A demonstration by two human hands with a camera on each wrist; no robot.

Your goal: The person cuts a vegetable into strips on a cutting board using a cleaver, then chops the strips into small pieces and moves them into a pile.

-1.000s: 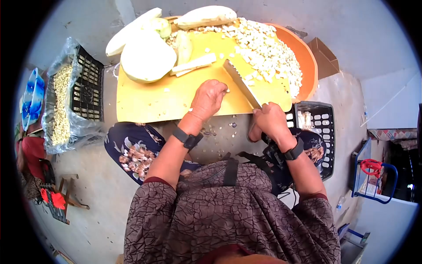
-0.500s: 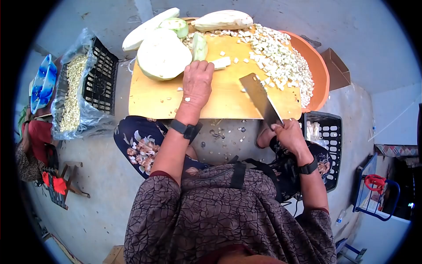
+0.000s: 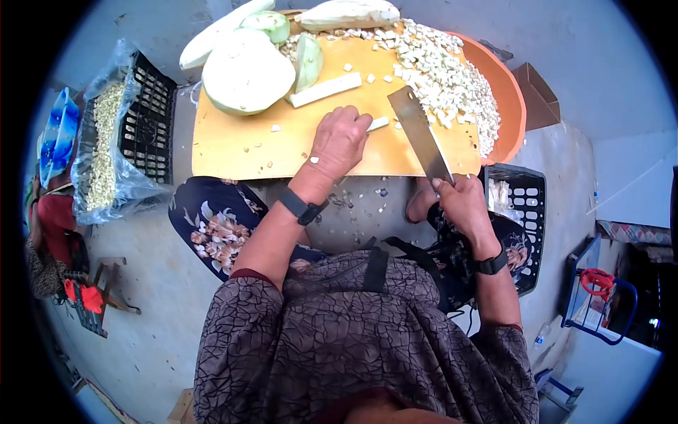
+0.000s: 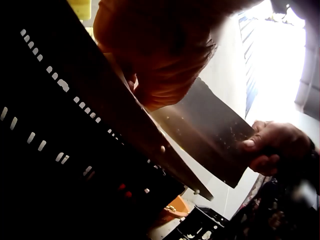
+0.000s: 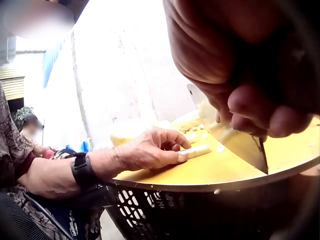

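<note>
My left hand (image 3: 340, 140) is low over the yellow board (image 3: 240, 152), pinching a short pale vegetable strip (image 3: 378, 124) between thumb and fingers. In the right wrist view the strip (image 5: 199, 151) lies along the board, its end pointing toward the blade. My right hand (image 3: 462, 205) grips the handle of a cleaver (image 3: 420, 134), whose broad blade slants over the board's right part, just right of the strip. Behind my left hand lie a longer strip (image 3: 326, 90) and a green-skinned wedge (image 3: 308, 62). A large pale cut vegetable (image 3: 247, 71) sits at the left.
Diced pieces (image 3: 445, 78) are heaped at the board's right, spilling into an orange basin (image 3: 512, 99). Peeled long vegetables (image 3: 349, 14) lie at the back. A black crate (image 3: 147, 120) with a plastic liner of diced pieces stands left; another crate (image 3: 533, 205) stands under the right edge.
My left hand reached back to the strips by the large vegetable, then came forward and right with a short strip. The cleaver swung to the right and stays raised beside it.
</note>
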